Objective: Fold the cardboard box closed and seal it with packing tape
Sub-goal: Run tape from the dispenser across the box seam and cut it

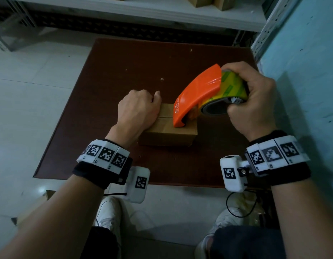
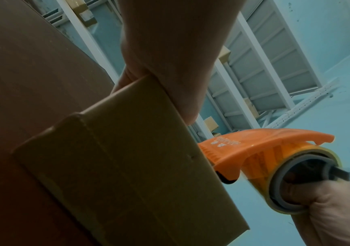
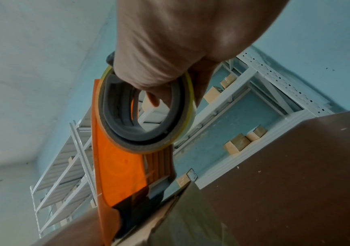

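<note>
On the dark brown board on the floor (image 1: 124,71), I am holding down the small brown cardboard box (image 1: 167,133) with my left hand (image 1: 137,111), fingers curled over its far edge. My right hand (image 1: 255,105) is gripping the orange tape dispenser with its clear yellowish roll (image 1: 197,94), nose resting on the closed flaps. Sealing is seemingly just starting; next I should be dragging along the seam. Box contents are hidden.

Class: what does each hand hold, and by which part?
Right hand: orange plastic tape dispenser, by its tape roll. Left hand: small brown cardboard box, gripped over its top.
</note>
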A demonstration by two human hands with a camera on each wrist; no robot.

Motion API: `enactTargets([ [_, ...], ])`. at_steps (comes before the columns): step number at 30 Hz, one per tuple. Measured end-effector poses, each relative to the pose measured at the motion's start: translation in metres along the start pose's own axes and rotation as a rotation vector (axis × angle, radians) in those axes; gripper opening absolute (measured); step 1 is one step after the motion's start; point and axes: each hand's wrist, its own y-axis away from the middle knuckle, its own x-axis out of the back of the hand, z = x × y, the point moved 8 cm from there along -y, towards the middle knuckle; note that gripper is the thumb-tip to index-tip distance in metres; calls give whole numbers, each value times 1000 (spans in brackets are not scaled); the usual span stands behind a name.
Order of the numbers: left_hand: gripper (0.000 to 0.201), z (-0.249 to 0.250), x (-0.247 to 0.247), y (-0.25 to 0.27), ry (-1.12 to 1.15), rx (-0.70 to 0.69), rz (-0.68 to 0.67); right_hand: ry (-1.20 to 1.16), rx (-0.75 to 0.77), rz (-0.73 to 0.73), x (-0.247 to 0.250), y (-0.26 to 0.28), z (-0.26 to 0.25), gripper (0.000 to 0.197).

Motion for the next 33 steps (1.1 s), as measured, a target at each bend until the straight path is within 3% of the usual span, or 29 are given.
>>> enactTargets([
  [6, 49, 30, 14, 12, -228, -209, 191, 19, 20, 3, -1, -1, -2, 44],
  [8, 41, 38, 14, 12, -193, -232, 202, 13, 15, 14, 0, -1, 0, 45],
  [12, 47, 32, -3, 9, -100, -145, 95, 1, -3, 25, 0, -2, 3, 44],
  [15, 63, 28, -16, 9, -219, -104, -58, -12, -10, 19, -1, -1, 2, 43],
  [18, 68, 27, -19, 7, -284, -75, -128, -20, -20, 23, -1, 1, 3, 44],
  [24, 63, 32, -22, 8, -308, -172, -75, -40, -49, 37, 0, 2, 9, 46],
  [27, 64, 26, -26, 5, -267, -153, -132, -61, -52, 55, 0, 2, 12, 46],
  [33, 62, 25, -24, 5, -213, -127, -123, -248, -145, 122, -2, 1, 24, 60],
])
